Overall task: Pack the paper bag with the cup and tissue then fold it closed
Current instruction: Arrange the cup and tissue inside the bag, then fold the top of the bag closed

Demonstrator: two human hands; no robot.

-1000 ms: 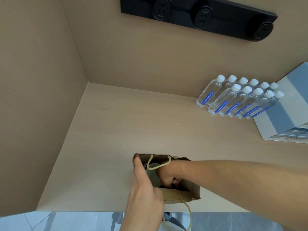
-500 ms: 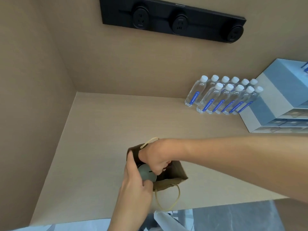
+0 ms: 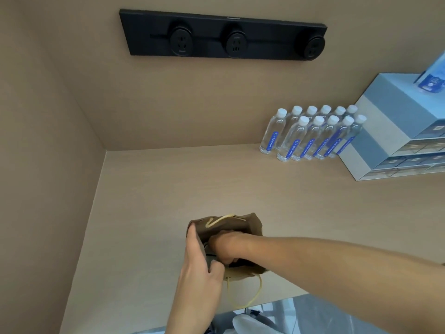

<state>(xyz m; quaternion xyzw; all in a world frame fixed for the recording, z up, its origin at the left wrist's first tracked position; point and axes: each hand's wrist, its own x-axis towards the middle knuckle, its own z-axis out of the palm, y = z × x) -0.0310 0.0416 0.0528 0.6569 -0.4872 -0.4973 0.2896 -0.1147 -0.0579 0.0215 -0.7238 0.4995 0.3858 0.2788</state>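
Observation:
A brown paper bag (image 3: 253, 225) with cream cord handles stands near the front edge of the beige shelf (image 3: 154, 213). My left hand (image 3: 199, 268) pinches the bag's left rim and holds the mouth apart. My right hand (image 3: 226, 248) reaches down into the bag from the right, its fingers curled around a grey cup (image 3: 208, 251), of which only a sliver shows between my hands. No tissue is in view. One handle (image 3: 255, 295) hangs over the shelf's front edge.
Several water bottles (image 3: 310, 138) stand at the back right beside stacked blue-grey boxes (image 3: 390, 131). A black socket strip (image 3: 224, 37) is on the back wall. A side wall (image 3: 43, 165) closes the left. The shelf edge runs just behind the bag.
My right hand came up to the bag's mouth holding the grey cup, then pushed back down inside. The camera tilted, so the bag sits lower in view. My left hand kept its hold on the rim.

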